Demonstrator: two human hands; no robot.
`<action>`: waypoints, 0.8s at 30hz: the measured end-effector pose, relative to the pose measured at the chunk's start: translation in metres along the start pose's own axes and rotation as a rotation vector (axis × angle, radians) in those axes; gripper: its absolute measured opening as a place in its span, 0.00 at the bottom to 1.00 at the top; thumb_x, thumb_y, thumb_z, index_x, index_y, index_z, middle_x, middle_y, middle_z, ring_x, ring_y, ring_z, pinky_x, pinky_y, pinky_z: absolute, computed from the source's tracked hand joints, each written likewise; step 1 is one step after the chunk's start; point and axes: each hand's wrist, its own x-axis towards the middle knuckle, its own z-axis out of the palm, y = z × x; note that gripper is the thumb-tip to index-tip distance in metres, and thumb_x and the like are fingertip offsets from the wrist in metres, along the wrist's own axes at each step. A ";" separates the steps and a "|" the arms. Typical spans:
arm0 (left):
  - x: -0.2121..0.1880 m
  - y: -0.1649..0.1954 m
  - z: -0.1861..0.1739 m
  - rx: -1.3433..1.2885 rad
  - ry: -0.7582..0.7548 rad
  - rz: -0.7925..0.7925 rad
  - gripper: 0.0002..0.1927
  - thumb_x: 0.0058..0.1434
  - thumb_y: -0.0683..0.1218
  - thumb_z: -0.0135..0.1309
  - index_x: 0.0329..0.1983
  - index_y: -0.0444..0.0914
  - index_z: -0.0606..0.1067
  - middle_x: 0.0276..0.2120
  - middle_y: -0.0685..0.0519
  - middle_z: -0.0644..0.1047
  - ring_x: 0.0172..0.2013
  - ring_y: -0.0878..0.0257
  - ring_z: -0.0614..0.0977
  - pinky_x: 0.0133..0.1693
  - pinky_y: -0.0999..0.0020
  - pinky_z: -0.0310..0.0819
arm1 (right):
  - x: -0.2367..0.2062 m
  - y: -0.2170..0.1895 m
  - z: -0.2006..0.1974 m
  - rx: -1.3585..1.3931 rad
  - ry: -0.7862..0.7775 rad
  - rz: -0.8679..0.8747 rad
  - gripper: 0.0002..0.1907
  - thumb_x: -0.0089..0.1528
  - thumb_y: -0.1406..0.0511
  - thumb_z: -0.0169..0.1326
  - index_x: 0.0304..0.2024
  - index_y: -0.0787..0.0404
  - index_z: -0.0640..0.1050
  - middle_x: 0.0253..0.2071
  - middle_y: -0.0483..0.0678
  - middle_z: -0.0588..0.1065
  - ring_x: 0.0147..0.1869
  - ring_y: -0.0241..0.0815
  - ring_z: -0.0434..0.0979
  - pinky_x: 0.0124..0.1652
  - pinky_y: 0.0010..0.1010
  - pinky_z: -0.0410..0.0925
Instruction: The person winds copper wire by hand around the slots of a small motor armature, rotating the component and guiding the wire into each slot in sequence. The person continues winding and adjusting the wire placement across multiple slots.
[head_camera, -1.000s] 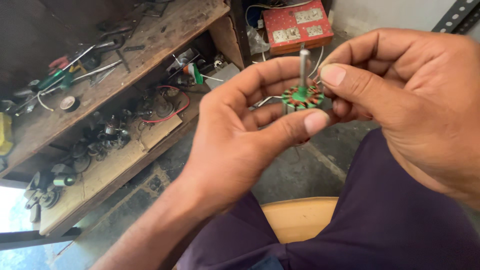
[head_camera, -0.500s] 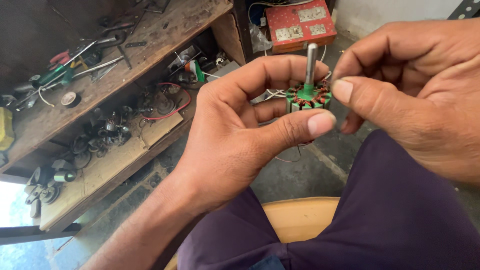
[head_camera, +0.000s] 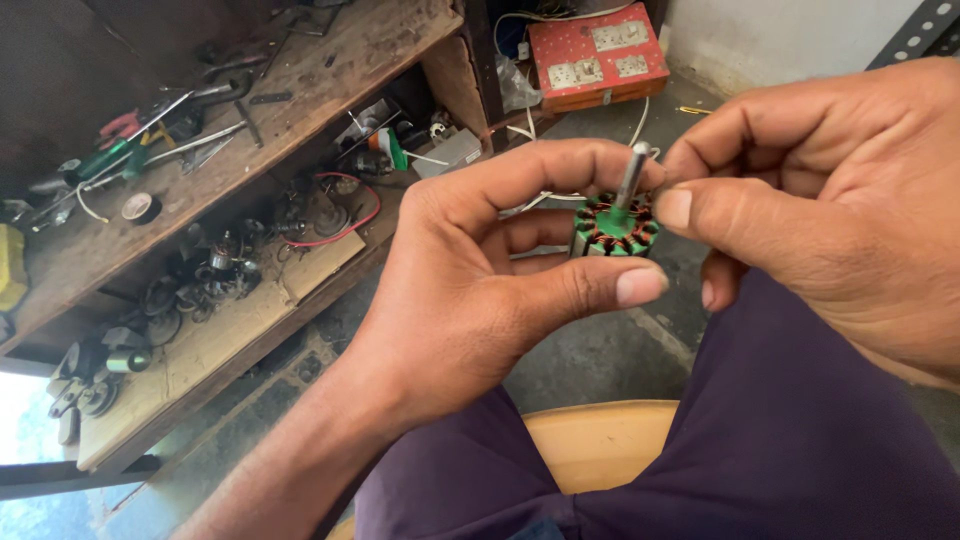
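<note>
Cluttered workshop shelves (head_camera: 200, 180) behind. Left hand (head_camera: 470, 290) grip closed on motor armature (head_camera: 612, 228), shaft (head_camera: 633, 172) axis upright; right hand (head_camera: 830, 210) fingertips pinch shaft top.

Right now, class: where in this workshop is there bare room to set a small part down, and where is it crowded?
Bare: the plank on the lower shelf, right of the motor parts; and the concrete floor below the left hand. Crowded: the upper shelf with tools.
</note>
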 end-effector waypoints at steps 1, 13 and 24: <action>0.000 0.000 0.000 0.005 -0.003 0.017 0.27 0.61 0.34 0.66 0.63 0.31 0.74 0.56 0.46 0.79 0.53 0.61 0.83 0.56 0.66 0.86 | 0.000 0.000 0.000 0.009 0.002 0.009 0.07 0.64 0.73 0.56 0.41 0.73 0.82 0.31 0.57 0.81 0.26 0.38 0.81 0.24 0.28 0.77; 0.004 0.014 0.004 0.026 0.024 -0.035 0.27 0.58 0.36 0.64 0.62 0.32 0.75 0.52 0.49 0.80 0.47 0.65 0.84 0.50 0.69 0.85 | -0.007 0.003 0.008 0.066 0.100 -0.058 0.08 0.67 0.71 0.54 0.42 0.74 0.79 0.27 0.54 0.75 0.26 0.35 0.74 0.26 0.28 0.76; 0.002 0.009 0.004 0.015 0.039 -0.044 0.26 0.58 0.37 0.64 0.62 0.34 0.75 0.52 0.50 0.80 0.46 0.64 0.84 0.51 0.69 0.86 | -0.009 0.000 0.012 0.273 0.112 0.080 0.10 0.68 0.70 0.54 0.46 0.74 0.79 0.32 0.54 0.76 0.31 0.35 0.73 0.30 0.29 0.76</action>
